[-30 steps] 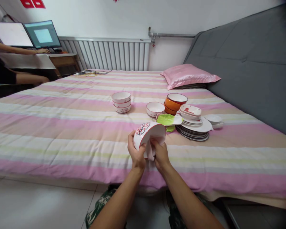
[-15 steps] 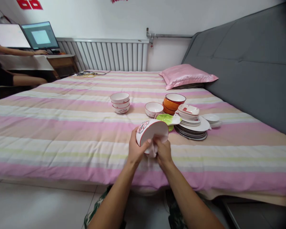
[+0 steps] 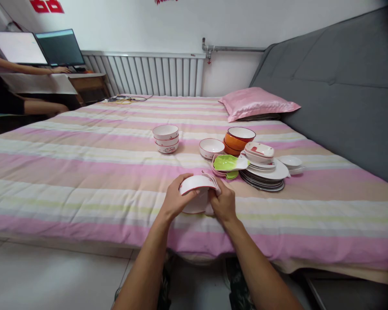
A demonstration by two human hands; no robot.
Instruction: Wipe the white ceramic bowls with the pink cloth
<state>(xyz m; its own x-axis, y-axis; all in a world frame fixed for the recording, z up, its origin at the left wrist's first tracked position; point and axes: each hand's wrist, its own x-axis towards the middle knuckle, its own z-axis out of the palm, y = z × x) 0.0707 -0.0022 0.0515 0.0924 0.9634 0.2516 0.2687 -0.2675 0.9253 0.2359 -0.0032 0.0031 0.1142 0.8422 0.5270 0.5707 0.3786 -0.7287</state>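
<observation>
A white bowl with a red rim (image 3: 196,182) is tilted on its side above the near part of the bed, its opening facing me. My left hand (image 3: 177,196) grips its left side, thumb over the rim. Closed around a pale pink cloth (image 3: 211,207), my right hand (image 3: 224,200) presses the cloth over the bowl's right rim. Beyond the hands stand a stack of white bowls (image 3: 166,140) and a single white bowl (image 3: 211,147). A green leaf-shaped dish (image 3: 228,162) lies to the right of these.
Orange bowls (image 3: 236,143) stand behind a pile of plates (image 3: 271,171) topped by small rectangular dishes (image 3: 259,150). Small white dishes (image 3: 290,162) sit farther right. A pink pillow (image 3: 258,103) rests by the grey headboard (image 3: 336,86). Another person's arm (image 3: 29,68) reaches across a desk at left.
The bowl has turned and dropped lower, so its patterned outside no longer shows. The cloth has moved from inside the bowl to its right rim with my right hand.
</observation>
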